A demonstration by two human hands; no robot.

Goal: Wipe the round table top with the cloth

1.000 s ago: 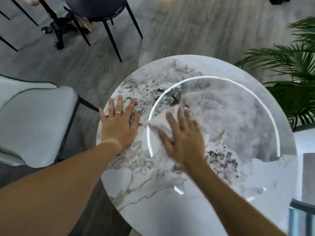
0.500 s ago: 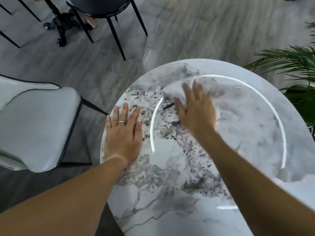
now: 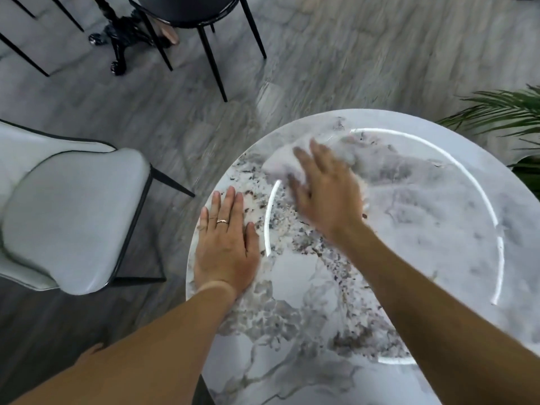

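The round marble table top, white with grey and brown veins, fills the right half of the head view. A pale cloth lies flat on its far left part, blurred by motion. My right hand presses down on the cloth with fingers spread, covering most of it. My left hand, wearing a ring, rests flat and empty on the table's left edge, fingers together.
A light grey padded chair stands close to the table's left side. A black chair and a dark table base are farther back on the grey wood floor. Green palm leaves reach in at the right.
My right hand slid the cloth from the table's middle toward the far left part. My left hand stayed planted at the left edge. The view shifted slightly.
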